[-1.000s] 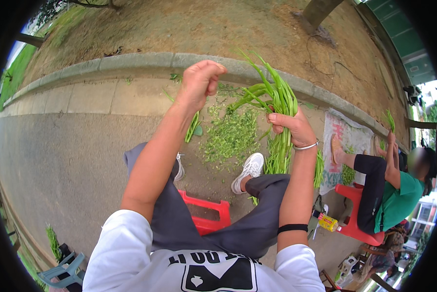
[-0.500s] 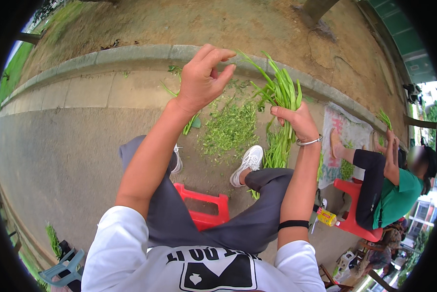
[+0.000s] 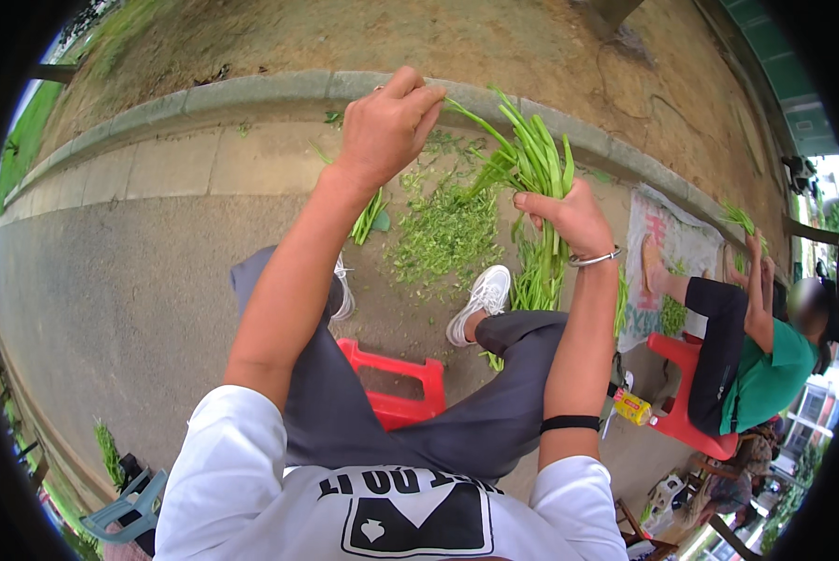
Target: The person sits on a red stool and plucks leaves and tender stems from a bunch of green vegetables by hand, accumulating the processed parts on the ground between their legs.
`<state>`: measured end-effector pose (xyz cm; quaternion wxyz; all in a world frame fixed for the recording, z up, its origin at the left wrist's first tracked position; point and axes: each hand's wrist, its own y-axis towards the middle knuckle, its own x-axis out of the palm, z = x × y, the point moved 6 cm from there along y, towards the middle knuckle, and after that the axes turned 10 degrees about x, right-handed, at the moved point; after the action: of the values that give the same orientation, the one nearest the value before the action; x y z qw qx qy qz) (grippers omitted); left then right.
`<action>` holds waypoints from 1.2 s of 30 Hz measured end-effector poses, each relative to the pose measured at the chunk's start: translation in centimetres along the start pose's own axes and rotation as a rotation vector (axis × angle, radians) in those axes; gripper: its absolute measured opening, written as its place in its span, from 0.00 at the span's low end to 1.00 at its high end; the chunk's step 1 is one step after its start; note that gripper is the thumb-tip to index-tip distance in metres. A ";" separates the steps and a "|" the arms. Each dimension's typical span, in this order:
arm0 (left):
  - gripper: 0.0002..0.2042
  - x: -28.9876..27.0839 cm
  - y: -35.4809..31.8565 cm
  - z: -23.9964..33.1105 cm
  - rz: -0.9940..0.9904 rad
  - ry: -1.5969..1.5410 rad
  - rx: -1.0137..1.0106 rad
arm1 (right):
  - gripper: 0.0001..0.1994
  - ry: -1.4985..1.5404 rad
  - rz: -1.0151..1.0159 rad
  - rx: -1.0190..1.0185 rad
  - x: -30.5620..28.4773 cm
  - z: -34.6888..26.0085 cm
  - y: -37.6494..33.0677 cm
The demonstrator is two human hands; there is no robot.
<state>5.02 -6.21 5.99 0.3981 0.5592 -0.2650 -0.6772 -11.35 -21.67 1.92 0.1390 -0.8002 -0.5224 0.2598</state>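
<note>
My right hand (image 3: 567, 217) is closed round a bunch of long green vegetable stalks (image 3: 541, 164), held upright, with its thumb across them. One stalk leans out to the left from the top of the bunch. At that stalk's tip, the fingertips of my left hand (image 3: 387, 129) are pinched together; the contact itself is small and hard to make out. Chopped-looking green leaf scraps (image 3: 445, 234) lie scattered on the pavement below my hands. More green stalks (image 3: 539, 280) lie on the ground beneath my right hand, and a smaller bunch (image 3: 368, 217) lies below my left forearm.
A red plastic stool (image 3: 429, 397) shows between my legs. A stone kerb (image 3: 251, 91) runs beyond my hands, with bare soil behind. At right, a person in green (image 3: 773, 369) sits on a red stool (image 3: 686, 374) beside a white sheet (image 3: 645, 304). A yellow-labelled bottle (image 3: 632, 409) is nearby.
My left fingers, apart half a second ago, have closed at the tip of the leaning stalk. The bunch in my right hand has shifted slightly.
</note>
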 end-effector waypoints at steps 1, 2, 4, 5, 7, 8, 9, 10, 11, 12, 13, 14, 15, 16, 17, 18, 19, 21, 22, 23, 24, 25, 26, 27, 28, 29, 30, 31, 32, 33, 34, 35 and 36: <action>0.03 0.0 0.4 0.1 0.001 0.003 0.010 | 0.07 -0.014 0.013 -0.020 -0.2 -0.5 0.0; 0.03 -0.2 0.7 -0.2 0.000 -0.009 -0.004 | 0.07 -0.001 0.021 -0.009 -0.3 -0.9 0.1; 0.03 -0.6 0.4 -0.1 -0.016 -0.042 -0.043 | 0.07 0.029 0.034 0.030 0.1 -0.6 0.0; 0.03 -0.6 0.5 0.1 -0.001 -0.070 -0.046 | 0.07 0.013 0.040 0.028 0.0 -0.7 0.1; 0.02 -0.7 0.7 0.4 0.015 -0.125 -0.060 | 0.07 0.020 0.042 0.012 -0.2 -1.0 -0.2; 0.01 -0.6 0.7 -0.1 0.017 -0.208 -0.135 | 0.07 0.026 0.038 0.009 -0.2 -1.0 -0.2; 0.01 -0.5 0.6 -0.6 0.020 -0.290 -0.211 | 0.07 0.028 0.033 0.003 -0.3 -1.1 -0.1; 0.01 -0.4 0.0 -0.8 0.012 -0.373 -0.298 | 0.07 0.048 0.034 0.002 -0.3 -0.8 -0.2; 0.01 -0.3 -0.4 -1.9 0.052 -0.514 -0.454 | 0.07 0.067 0.034 0.001 -0.3 -0.8 -0.2; 0.01 -0.2 -0.5 -3.4 0.096 -0.652 -0.613 | 0.07 0.085 0.031 0.001 -0.4 -0.7 0.0; 0.02 0.0 -1.2 -4.1 0.138 -0.798 -0.790 | 0.07 0.062 0.063 -0.015 -1.3 0.1 0.3; 0.02 -0.2 -1.2 -4.4 0.167 -0.804 -0.831 | 0.06 0.101 0.071 -0.019 -1.4 0.1 0.1; 0.03 -0.4 -1.1 -4.4 0.197 -0.807 -0.871 | 0.06 0.139 0.080 -0.022 -1.6 -0.1 -0.4; 0.03 -0.7 -1.1 -4.6 0.230 -0.805 -0.898 | 0.06 0.181 0.090 -0.039 -1.7 -0.6 -0.5; 0.03 -0.5 -1.1 -4.3 0.193 -0.759 -0.833 | 0.05 0.176 0.093 -0.047 -1.9 -0.5 -0.2; 0.04 -0.2 -1.3 -3.8 0.155 -0.714 -0.767 | 0.05 0.189 0.091 -0.035 -1.6 -0.2 -0.4; 0.05 0.0 -1.0 -3.5 0.121 -0.670 -0.687 | 0.05 0.201 0.094 -0.036 -1.4 -0.5 -0.3; 0.06 0.3 -1.3 -2.8 0.085 -0.542 -0.553 | 0.06 0.206 0.090 -0.027 -0.9 -0.5 -0.1; 0.07 0.3 -1.0 -2.1 0.069 -0.483 -0.483 | 0.06 0.199 0.080 -0.040 -0.7 -0.7 0.0; 0.08 0.4 -0.9 -1.7 0.080 -0.495 -0.478 | 0.06 0.193 0.071 -0.052 -0.5 -0.8 0.0; 0.08 0.3 -0.6 -1.4 0.106 -0.451 -0.441 | 0.06 0.186 0.062 -0.064 -0.3 -1.0 0.1; 0.08 0.0 -0.4 -1.1 0.127 -0.405 -0.409 | 0.06 0.172 0.048 -0.063 -0.1 -1.0 0.2; 0.08 -0.3 -0.3 -0.9 0.148 -0.359 -0.377 | 0.07 0.158 0.033 -0.060 0.1 -1.1 0.2; 0.08 -0.3 -0.3 -0.7 0.142 -0.314 -0.338 | 0.08 0.145 0.020 -0.058 0.3 -1.1 0.2; 0.07 -0.3 -0.2 -0.5 0.139 -0.270 -0.298 | 0.07 0.136 0.029 -0.054 0.4 -1.1 0.3; 0.07 -0.3 -0.2 -0.4 0.135 -0.227 -0.258 | 0.07 0.128 0.040 -0.050 0.5 -1.1 0.3; 0.07 -0.3 -0.3 -0.2 0.123 -0.201 -0.240 | 0.06 0.120 0.050 -0.046 0.7 -1.0 0.4; 0.06 -0.2 -0.4 0.0 0.112 -0.176 -0.222 | 0.06 0.116 0.046 -0.038 0.8 -1.0 0.5; 0.06 -0.2 -0.4 0.1 0.101 -0.152 -0.203 | 0.06 0.113 0.043 -0.031 0.9 -0.9 0.6; 0.05 -0.2 -0.4 0.1 0.096 -0.119 -0.186 | 0.06 0.109 0.040 -0.024 1.0 -0.9 0.6; 0.04 -0.3 -0.4 0.0 0.092 -0.086 -0.170 | 0.07 0.100 0.033 -0.021 1.2 -0.9 0.6; 0.04 -0.3 -0.4 0.0 0.088 -0.053 -0.154 | 0.07 0.091 0.027 -0.019 1.5 -1.1 0.6; 0.03 -0.3 -0.4 -0.1 0.082 -0.043 -0.164 | 0.07 0.081 0.021 -0.017 1.7 -1.1 0.5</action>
<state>4.99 -5.70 5.80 0.4644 0.4985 -0.2398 -0.6916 -9.80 -20.32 2.13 0.1507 -0.8167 -0.5100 0.2243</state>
